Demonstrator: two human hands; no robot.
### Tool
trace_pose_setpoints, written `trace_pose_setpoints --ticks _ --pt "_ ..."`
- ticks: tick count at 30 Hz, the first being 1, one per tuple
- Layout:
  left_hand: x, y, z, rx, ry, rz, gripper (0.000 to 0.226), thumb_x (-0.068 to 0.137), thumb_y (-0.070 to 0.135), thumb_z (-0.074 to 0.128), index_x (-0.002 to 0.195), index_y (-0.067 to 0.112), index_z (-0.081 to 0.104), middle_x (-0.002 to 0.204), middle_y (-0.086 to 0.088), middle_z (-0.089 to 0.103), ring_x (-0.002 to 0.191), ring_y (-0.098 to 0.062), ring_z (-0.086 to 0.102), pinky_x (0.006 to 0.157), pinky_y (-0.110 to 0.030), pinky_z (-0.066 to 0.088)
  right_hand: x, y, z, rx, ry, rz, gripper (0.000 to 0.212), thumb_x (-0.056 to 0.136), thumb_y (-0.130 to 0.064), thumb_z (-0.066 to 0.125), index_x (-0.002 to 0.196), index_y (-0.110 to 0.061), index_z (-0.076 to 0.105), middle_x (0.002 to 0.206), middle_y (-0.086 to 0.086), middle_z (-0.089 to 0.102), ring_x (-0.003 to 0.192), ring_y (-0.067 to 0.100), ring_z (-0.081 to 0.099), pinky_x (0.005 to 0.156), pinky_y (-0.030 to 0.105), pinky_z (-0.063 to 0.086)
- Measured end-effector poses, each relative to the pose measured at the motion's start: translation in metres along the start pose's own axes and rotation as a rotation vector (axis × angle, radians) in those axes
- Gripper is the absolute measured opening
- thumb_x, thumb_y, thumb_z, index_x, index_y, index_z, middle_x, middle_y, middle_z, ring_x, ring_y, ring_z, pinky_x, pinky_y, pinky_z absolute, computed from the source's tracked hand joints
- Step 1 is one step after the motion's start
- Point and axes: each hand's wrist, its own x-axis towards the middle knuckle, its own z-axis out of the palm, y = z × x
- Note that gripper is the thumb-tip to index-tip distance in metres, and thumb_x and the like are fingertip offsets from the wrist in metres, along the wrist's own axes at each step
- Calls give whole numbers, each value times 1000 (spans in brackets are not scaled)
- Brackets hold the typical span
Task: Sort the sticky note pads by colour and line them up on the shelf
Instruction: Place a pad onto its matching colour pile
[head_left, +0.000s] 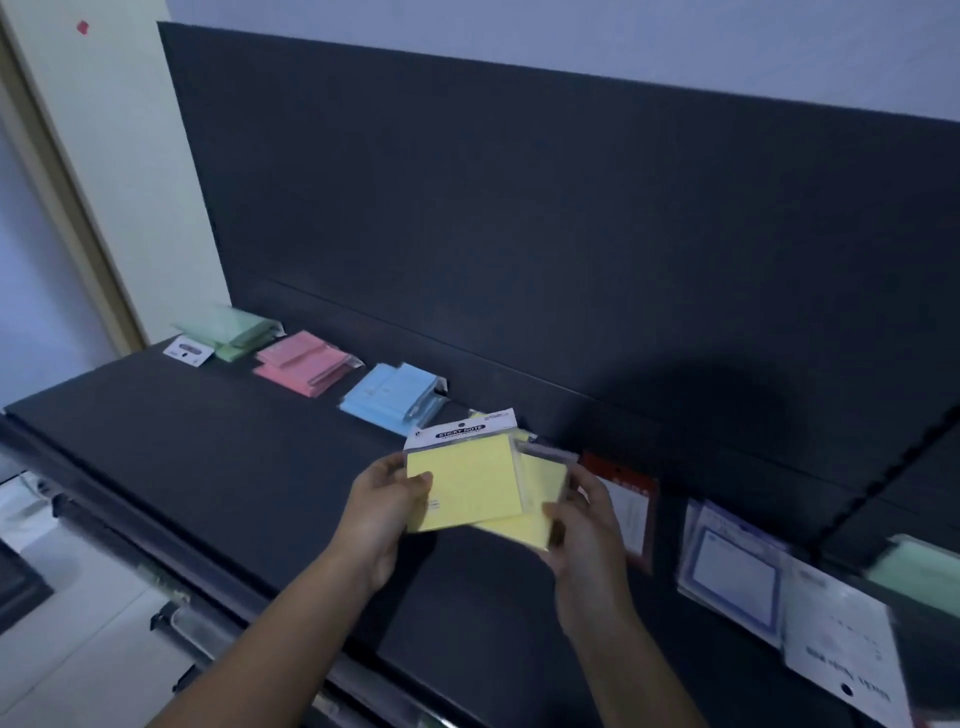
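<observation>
Above the dark shelf (218, 447) my left hand (382, 512) grips a packaged yellow sticky note pad (465, 483) by its left edge, thumb on top. My right hand (584, 525) pinches a second yellow pad (540, 499) that lies partly under the first. Along the back of the shelf lie sorted piles: green pads (236, 332) far left, pink pads (304, 364) beside them, blue pads (392, 397) further right. A bit of another yellow pack (480, 415) shows behind the held ones.
A small white card (188, 352) lies by the green pile. To the right lie a red-framed pack (631, 506), a blue-bordered pack (727, 566), white packs (841, 639) and a green pad (919, 569). The dark back panel (519, 208) rises behind. Rails run below the front edge.
</observation>
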Motion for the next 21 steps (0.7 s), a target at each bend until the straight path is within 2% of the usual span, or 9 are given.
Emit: trace_pose_setpoints --ticks 2,7,10,12,14,17,19,21 --pt "13 3 8 49 -37 -9 23 92 0 51 113 8 57 98 -5 71 79 -18 67 67 -28 50 13 -3 4 -44 -40 -19 47 86 7 41 103 -34 57 100 -4 66 88 15 61 66 32 52" --pt "44 9 25 134 -76 55 22 92 2 51 104 18 60 95 5 71 82 -13 67 70 -24 51 49 -6 10 -153 -70 -83 46 92 -3 42 114 -41 52 106 -4 65 95 14 63 73 29 50" --pt "59 9 34 245 -109 126 32 89 -5 45 94 22 62 78 12 71 67 -3 65 55 -15 49 66 2 15 -156 -31 -59 44 95 -12 43 132 -35 45 121 -1 59 108 17 57 90 33 47" --pt "69 8 41 322 -147 177 39 85 -11 39 97 21 59 82 7 69 62 3 63 49 -11 46 75 8 18 -159 5 -43 49 94 -14 48 139 -32 40 129 0 54 113 18 54 102 41 42" --pt "79 7 44 370 -162 228 46 84 -12 37 92 31 49 86 15 60 68 9 60 51 -6 44 81 14 23 -185 43 -63 52 91 -11 50 138 -29 41 132 0 51 115 19 53 105 45 40" --pt "94 1 39 474 -216 303 48 85 -12 40 104 32 41 97 22 54 85 8 53 66 -6 42 84 22 31 -263 75 -89 57 90 -7 50 142 -26 37 135 -4 48 117 14 49 103 34 40" --pt "99 -6 35 524 -246 365 51 88 -9 44 119 30 41 99 24 55 84 14 54 69 -2 40 86 26 35 -329 82 -110 57 90 -7 50 142 -27 36 131 -6 51 111 8 52 95 24 43" --pt "102 -11 33 557 -269 440 48 91 -5 44 123 30 44 100 24 57 85 18 55 69 2 38 90 29 40 -410 101 -141 59 91 -7 49 143 -27 33 129 -8 52 109 5 52 91 18 43"
